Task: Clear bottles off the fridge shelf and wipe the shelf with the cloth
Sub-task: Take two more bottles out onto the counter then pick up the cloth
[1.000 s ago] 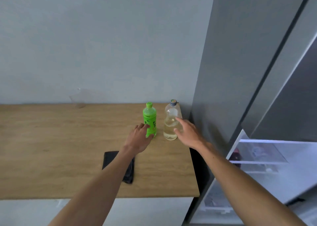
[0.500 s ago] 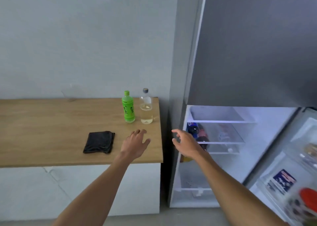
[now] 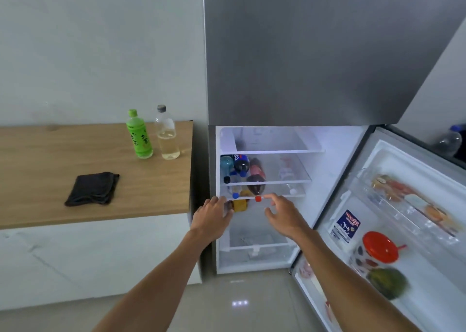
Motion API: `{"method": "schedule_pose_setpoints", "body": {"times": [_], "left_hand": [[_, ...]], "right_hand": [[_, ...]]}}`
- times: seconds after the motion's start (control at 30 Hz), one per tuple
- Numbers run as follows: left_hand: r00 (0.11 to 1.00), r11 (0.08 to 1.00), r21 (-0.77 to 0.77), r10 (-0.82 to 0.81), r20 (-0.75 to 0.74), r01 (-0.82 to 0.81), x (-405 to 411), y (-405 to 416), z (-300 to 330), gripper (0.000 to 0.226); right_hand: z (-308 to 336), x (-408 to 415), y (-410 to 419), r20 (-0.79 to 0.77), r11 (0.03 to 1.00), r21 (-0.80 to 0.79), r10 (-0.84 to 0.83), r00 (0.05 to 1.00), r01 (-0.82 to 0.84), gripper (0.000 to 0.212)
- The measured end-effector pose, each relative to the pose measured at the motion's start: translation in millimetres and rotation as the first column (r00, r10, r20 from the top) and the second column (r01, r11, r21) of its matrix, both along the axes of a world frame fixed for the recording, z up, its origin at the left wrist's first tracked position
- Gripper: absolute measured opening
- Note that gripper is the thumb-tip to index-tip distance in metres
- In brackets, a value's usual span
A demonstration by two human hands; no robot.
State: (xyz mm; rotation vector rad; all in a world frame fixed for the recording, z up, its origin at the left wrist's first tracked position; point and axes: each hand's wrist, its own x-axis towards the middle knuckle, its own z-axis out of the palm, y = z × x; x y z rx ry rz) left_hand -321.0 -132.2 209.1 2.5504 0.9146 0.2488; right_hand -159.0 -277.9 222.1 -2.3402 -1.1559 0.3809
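A green bottle (image 3: 139,135) and a clear bottle (image 3: 167,134) with pale liquid stand upright near the right end of the wooden counter (image 3: 50,170). A folded black cloth (image 3: 92,189) lies in front of them. In the open fridge, a glass shelf (image 3: 285,180) carries several bottles lying on their sides, among them a dark cola bottle with a red cap (image 3: 256,180) and a blue-capped bottle (image 3: 238,170). My left hand (image 3: 212,217) and my right hand (image 3: 285,215) hover open just in front of that shelf's front edge, either side of the red cap, holding nothing.
The fridge door (image 3: 393,218) stands open to the right, its racks holding a milk carton (image 3: 346,227), a red-lidded jar (image 3: 375,252) and other food. A yellow item (image 3: 239,204) sits below the bottle shelf. A crisper drawer (image 3: 254,252) is at the bottom.
Both hands left the two bottles standing on the counter and swung right to the front of the fridge shelf. The view turned from the counter toward the open fridge.
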Motion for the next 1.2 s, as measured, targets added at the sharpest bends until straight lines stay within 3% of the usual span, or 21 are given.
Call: {"method": "schedule_pose_setpoints", "body": {"times": [0.4, 0.67, 0.87, 0.97, 1.2], "left_hand": [[0.996, 0.996, -0.026, 0.087, -0.019, -0.087, 98, 41, -86, 0.041], [0.980, 0.977, 0.081, 0.197, 0.019, -0.198, 165, 70, -140, 0.052], [0.956, 0.936, 0.198, 0.292, 0.029, -0.292, 198, 99, -186, 0.058], [0.926, 0.913, 0.159, 0.377, 0.026, -0.376, 213, 117, -217, 0.066], [0.890, 0.876, 0.165, 0.455, 0.028, -0.453, 237, 141, -226, 0.068]], "right_hand": [[-96, 91, 64, -0.092, 0.999, 0.033, -0.020, 0.996, 0.023, 0.035], [-161, 139, 119, -0.114, 0.990, 0.135, -0.016, 0.993, 0.031, 0.032], [-210, 169, 166, -0.008, 0.975, 0.223, 0.016, 1.000, -0.014, 0.036], [-233, 191, 200, 0.063, 0.973, 0.226, 0.039, 0.997, -0.052, 0.037], [-244, 199, 242, -0.014, 0.955, 0.296, 0.033, 0.999, -0.028, 0.046]]}}
